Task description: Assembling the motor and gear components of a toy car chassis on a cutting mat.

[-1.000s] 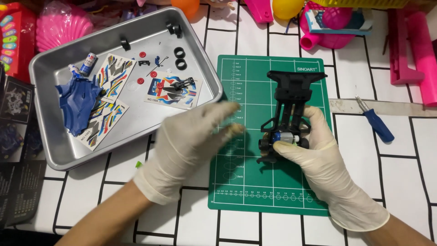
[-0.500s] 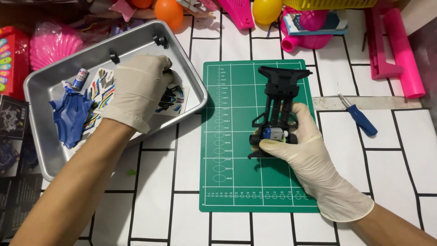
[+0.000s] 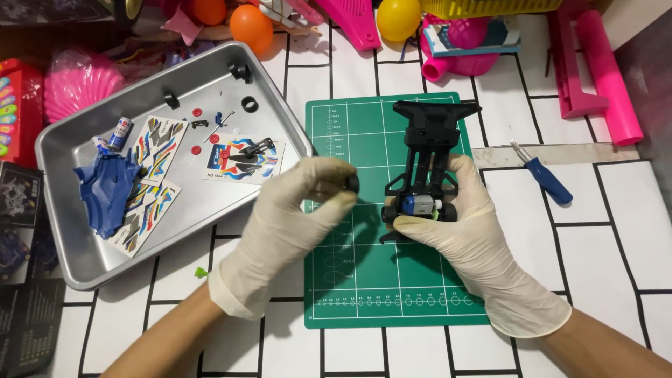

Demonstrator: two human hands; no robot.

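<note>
White tiled tabletop with black grid lines; green cutting mat [image 3: 364,280] under both hands. Right hand [image 3: 465,224] clamps black toy car chassis [image 3: 427,161] on mat. Left hand [image 3: 294,217], over metal tray [image 3: 84,259] half second ago, now back beside chassis, pinching small black tyre [image 3: 352,183]. Blue screwdriver [image 3: 542,175] right of right hand.

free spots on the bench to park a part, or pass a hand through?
Free: lower strip of the green cutting mat; white tiled table right of the mat, below the blue screwdriver; tray floor beside the sticker sheets. Crowded: back edge with pink toys and balls; mat centre, where the left hand and right hand hold the black chassis.
</note>
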